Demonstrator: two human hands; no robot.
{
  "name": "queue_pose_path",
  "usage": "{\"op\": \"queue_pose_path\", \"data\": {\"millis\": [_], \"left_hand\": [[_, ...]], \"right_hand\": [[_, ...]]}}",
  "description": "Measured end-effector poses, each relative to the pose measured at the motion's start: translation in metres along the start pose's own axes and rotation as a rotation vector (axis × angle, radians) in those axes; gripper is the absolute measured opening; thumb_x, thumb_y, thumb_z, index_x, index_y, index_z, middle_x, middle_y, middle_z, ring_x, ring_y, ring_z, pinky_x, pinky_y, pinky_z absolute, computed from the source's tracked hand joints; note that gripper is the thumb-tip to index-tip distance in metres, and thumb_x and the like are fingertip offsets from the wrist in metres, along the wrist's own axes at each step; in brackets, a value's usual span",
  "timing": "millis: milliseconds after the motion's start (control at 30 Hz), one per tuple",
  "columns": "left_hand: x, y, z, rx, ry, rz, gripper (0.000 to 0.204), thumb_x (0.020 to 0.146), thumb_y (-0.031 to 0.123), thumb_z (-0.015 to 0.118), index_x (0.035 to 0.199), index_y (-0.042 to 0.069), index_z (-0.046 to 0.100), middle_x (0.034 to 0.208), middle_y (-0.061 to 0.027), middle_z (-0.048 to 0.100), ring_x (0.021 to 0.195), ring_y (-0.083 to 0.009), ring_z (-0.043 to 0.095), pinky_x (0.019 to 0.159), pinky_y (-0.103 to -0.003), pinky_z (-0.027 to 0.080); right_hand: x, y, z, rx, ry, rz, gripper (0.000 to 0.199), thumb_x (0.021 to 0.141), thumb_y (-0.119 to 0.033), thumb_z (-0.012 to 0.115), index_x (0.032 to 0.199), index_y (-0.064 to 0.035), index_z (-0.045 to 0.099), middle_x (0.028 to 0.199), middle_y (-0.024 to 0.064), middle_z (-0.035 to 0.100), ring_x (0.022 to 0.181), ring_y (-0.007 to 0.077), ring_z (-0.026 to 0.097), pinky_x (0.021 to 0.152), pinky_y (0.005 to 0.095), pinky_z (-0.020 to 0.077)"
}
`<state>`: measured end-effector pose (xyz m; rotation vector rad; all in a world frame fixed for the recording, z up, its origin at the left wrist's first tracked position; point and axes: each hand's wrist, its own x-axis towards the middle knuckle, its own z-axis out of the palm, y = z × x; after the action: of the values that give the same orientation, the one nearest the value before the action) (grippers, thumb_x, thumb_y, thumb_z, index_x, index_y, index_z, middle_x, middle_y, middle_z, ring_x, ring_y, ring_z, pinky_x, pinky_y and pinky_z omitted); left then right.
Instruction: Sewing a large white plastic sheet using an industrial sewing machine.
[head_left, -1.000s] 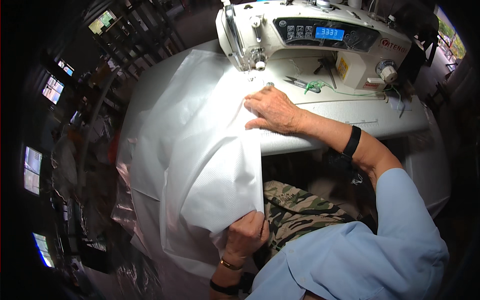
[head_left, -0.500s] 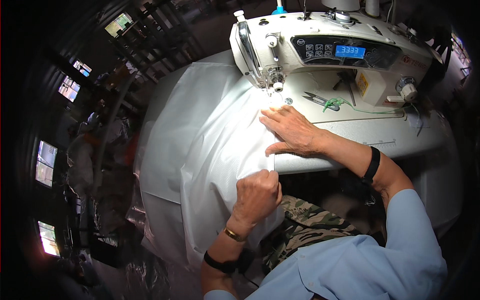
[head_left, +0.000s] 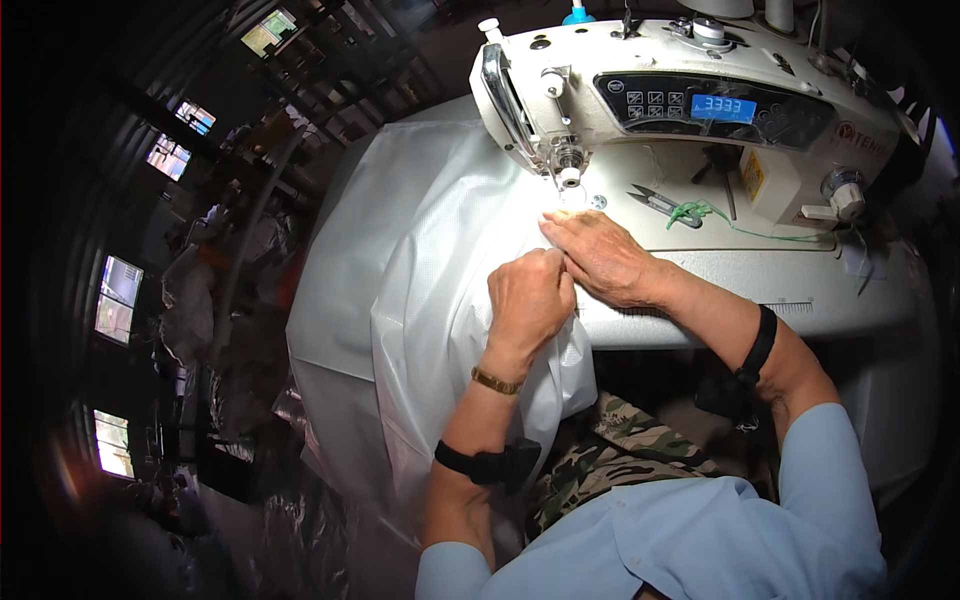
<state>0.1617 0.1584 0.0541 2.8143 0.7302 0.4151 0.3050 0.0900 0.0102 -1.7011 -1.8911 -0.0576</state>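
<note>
A large sheet of white fabric drapes over the sewing table and hangs down toward my lap. My left hand is closed on the fabric's edge near the table front. My right hand lies flat with fingers together, pressing the same edge just in front of the needle area of a white sewing machine. The two hands touch each other.
Small thread snips and a green thread lie on the machine bed right of my hands. The white table runs to the right. Bundles of clear plastic and cloth fill the dark floor at the left.
My left hand came up from my lap to the table edge, bringing the fabric's edge beside my right hand. My right hand stayed pressing near the needle.
</note>
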Motion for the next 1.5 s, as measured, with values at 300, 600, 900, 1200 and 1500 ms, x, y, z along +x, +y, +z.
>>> {"op": "queue_pose_path", "data": {"millis": [300,600,900,1200,1500], "left_hand": [[-0.21,0.012,0.055,-0.13,0.349,-0.051,0.073,0.074,0.009,0.077,0.137,-0.004,0.041,0.133,-0.0249,0.044,0.122,-0.0438,0.043,0.103,-0.049,0.036],[-0.352,-0.07,0.131,-0.5,0.069,-0.613,0.025,0.085,0.004,0.056,0.108,-0.002,0.062,0.104,-0.0169,0.061,0.1,-0.0312,0.058,0.089,-0.042,0.046],[-0.388,-0.06,0.004,-1.208,0.12,-1.035,0.019,0.095,0.013,0.054,0.101,-0.001,0.065,0.095,-0.011,0.064,0.086,-0.0216,0.062,0.079,-0.037,0.05],[-0.363,-0.009,-0.044,-1.502,0.6,-1.073,0.019,0.095,0.013,0.054,0.1,-0.001,0.065,0.095,-0.0111,0.065,0.087,-0.0217,0.062,0.08,-0.036,0.05],[-0.349,0.014,-0.049,-1.594,0.658,-1.084,0.018,0.095,0.013,0.054,0.099,-0.001,0.065,0.096,-0.0111,0.065,0.087,-0.0217,0.062,0.08,-0.035,0.051]], "right_hand": [[-0.008,-0.004,0.001,0.134,0.085,0.036,0.045,0.093,-0.012,0.048,0.133,0.0066,0.045,0.139,0.0254,0.047,0.128,0.0381,0.046,0.109,0.0449,0.0358],[-0.136,-0.101,0.022,0.623,0.443,0.272,0.037,0.096,-0.009,0.049,0.129,0.0052,0.051,0.124,0.0184,0.059,0.117,0.0255,0.057,0.103,0.0335,0.0421],[-0.149,-0.088,0.11,1.774,-0.081,0.836,0.059,0.1,-0.056,0.042,0.133,-0.0092,0.052,0.127,0.0048,0.059,0.114,0.0187,0.056,0.095,0.0375,0.0477],[-0.117,-0.126,0.083,2.392,0.164,0.564,0.067,0.095,-0.062,0.037,0.141,-0.0133,0.042,0.132,0.0041,0.054,0.121,0.0194,0.053,0.103,0.0425,0.0454],[-0.175,-0.116,-0.012,0.946,0.589,0.446,0.019,0.091,-0.016,0.065,0.096,0.0027,0.062,0.084,0.0022,0.062,0.076,0.0056,0.052,0.066,0.024,0.047]]}}
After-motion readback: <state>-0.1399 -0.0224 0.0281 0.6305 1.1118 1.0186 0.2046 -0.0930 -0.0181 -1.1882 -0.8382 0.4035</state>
